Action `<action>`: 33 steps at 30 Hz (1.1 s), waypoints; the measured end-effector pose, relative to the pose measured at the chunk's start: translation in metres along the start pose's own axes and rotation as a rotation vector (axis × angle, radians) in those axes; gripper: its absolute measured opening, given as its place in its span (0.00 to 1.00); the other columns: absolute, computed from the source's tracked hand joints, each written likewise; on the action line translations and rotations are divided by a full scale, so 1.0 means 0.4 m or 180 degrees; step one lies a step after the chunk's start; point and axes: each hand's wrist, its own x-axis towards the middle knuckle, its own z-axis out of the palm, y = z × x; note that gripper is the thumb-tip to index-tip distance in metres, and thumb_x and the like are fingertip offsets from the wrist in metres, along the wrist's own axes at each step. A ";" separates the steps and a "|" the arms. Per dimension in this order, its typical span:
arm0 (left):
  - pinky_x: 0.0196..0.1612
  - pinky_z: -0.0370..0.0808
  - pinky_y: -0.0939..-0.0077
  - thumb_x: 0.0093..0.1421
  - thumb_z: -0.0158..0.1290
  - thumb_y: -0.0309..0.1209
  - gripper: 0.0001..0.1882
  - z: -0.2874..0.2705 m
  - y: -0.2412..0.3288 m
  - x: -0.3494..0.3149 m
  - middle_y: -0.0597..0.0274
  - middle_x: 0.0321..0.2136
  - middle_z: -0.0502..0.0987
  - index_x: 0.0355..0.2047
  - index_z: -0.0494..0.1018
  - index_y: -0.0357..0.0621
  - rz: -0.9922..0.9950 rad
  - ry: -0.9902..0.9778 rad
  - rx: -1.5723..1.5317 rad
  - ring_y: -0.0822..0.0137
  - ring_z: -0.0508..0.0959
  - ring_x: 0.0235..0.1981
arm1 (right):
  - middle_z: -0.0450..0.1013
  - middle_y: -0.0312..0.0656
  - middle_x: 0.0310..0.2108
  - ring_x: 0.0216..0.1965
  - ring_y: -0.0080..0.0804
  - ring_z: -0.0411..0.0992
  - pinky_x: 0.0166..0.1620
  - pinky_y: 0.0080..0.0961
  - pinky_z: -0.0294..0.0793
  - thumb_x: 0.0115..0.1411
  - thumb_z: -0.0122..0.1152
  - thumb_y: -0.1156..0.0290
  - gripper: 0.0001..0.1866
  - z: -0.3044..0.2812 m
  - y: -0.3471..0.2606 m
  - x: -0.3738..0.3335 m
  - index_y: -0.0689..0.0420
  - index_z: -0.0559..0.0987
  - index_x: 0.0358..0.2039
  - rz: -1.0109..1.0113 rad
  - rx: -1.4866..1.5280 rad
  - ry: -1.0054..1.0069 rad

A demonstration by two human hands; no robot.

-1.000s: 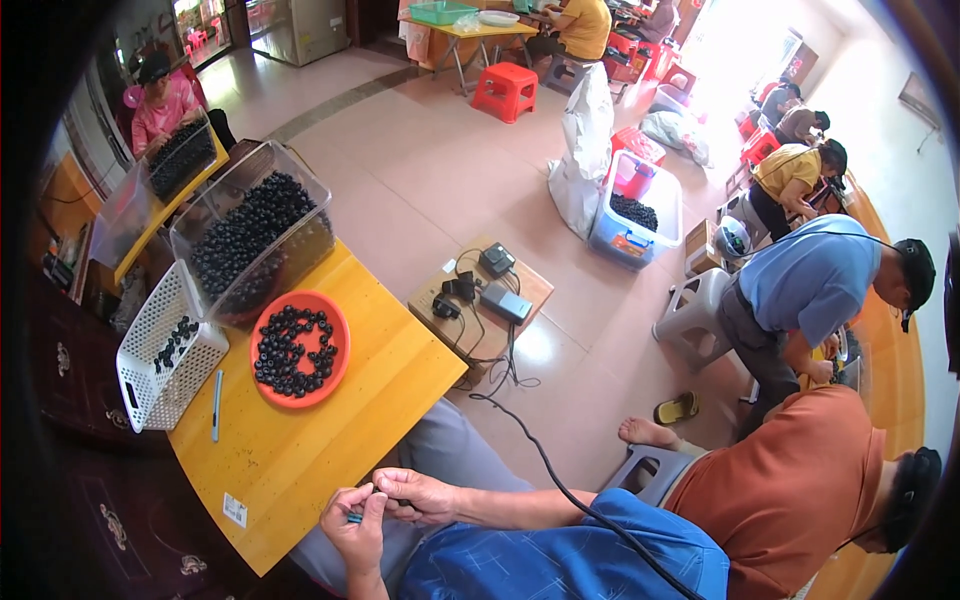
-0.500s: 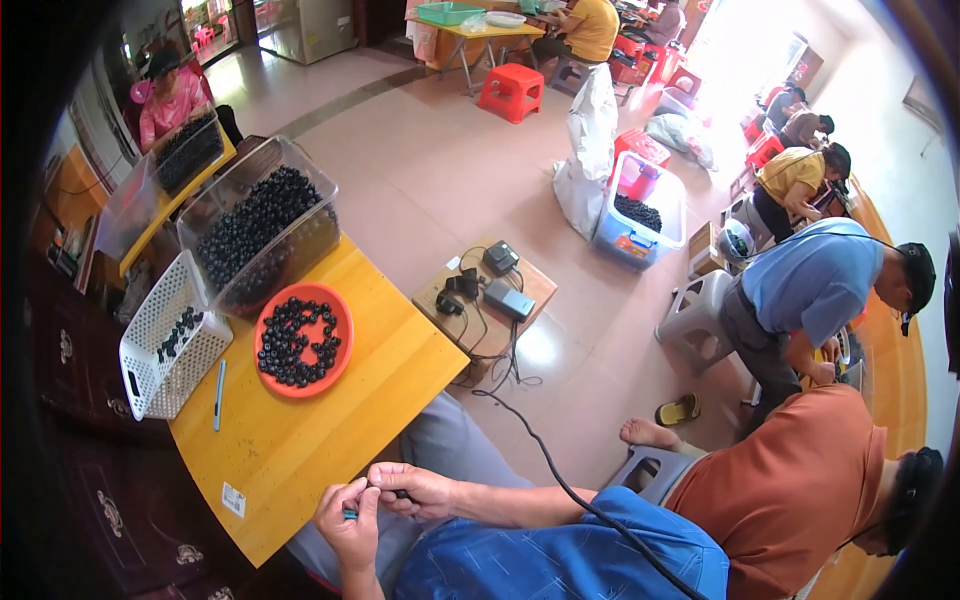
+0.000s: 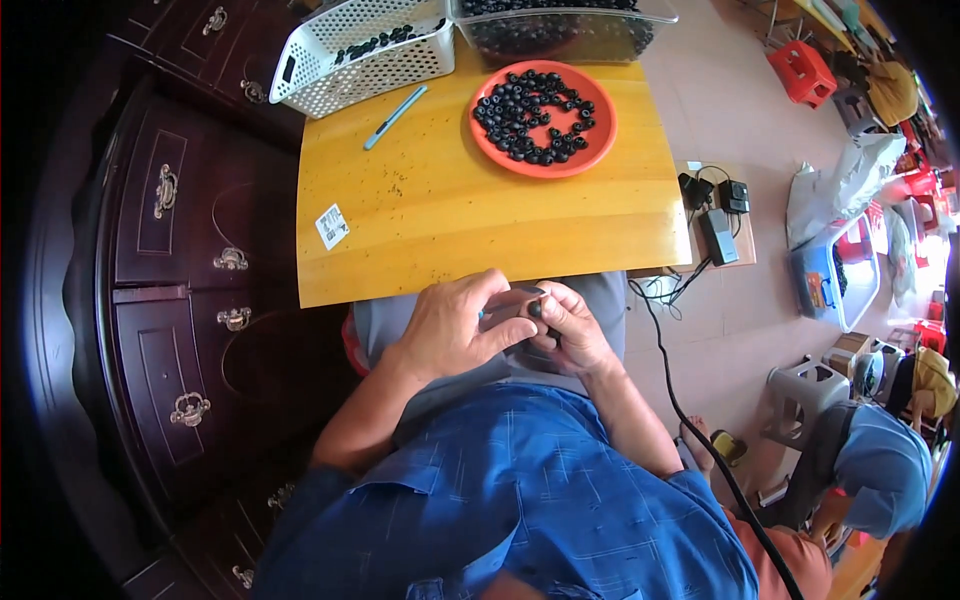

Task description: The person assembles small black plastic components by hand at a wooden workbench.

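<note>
Over my lap, just off the table's near edge, my two hands meet. My right hand (image 3: 572,325) pinches a small dark round piece, like a bead (image 3: 535,309), between thumb and fingers; more dark matter shows under its fingers. My left hand (image 3: 448,325) is curled close beside it, thumb toward the piece. A bit of blue shows in its grip, but blur and the fingers hide what it is. Beyond the hands, an orange-red plate (image 3: 607,130) holds many similar black round pieces, some with a pale hole.
On the yellow wooden table (image 3: 430,225) lie a blue pen-shaped cutter (image 3: 396,117), a white label (image 3: 331,227) and dark crumbs. A white perforated basket (image 3: 395,72) and a clear bin (image 3: 560,38) hold black pieces. A black cable (image 3: 665,365) runs along my right; dark drawers (image 3: 165,290) stand left.
My view has swung down and to the left, so the table and hands now sit mid-picture. My hands remain together over my lap, with the dark round piece now plainer.
</note>
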 end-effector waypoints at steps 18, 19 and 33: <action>0.29 0.73 0.58 0.61 0.62 0.53 0.26 0.014 -0.021 0.000 0.54 0.22 0.75 0.24 0.71 0.42 0.0357 -0.0043 0.0461 0.49 0.78 0.26 | 0.69 0.31 0.27 0.20 0.12 0.57 0.22 0.11 0.54 0.73 0.58 0.65 0.09 0.004 0.021 0.011 0.58 0.77 0.41 0.0019 0.0328 -0.0365; 0.29 0.73 0.58 0.61 0.62 0.53 0.26 0.016 -0.024 -0.002 0.54 0.22 0.75 0.24 0.71 0.42 0.0284 -0.0125 0.0479 0.49 0.78 0.26 | 0.69 0.31 0.27 0.20 0.12 0.57 0.22 0.11 0.54 0.73 0.58 0.65 0.09 0.002 0.024 0.010 0.58 0.77 0.41 0.0025 0.0328 -0.0361; 0.28 0.71 0.67 0.58 0.67 0.44 0.22 -0.005 -0.030 -0.023 0.60 0.19 0.73 0.25 0.71 0.40 -0.0200 -0.0104 -0.0500 0.61 0.75 0.22 | 0.65 0.31 0.26 0.20 0.15 0.57 0.20 0.12 0.54 0.72 0.58 0.60 0.11 0.039 0.020 0.021 0.54 0.75 0.43 0.0148 0.0995 -0.0028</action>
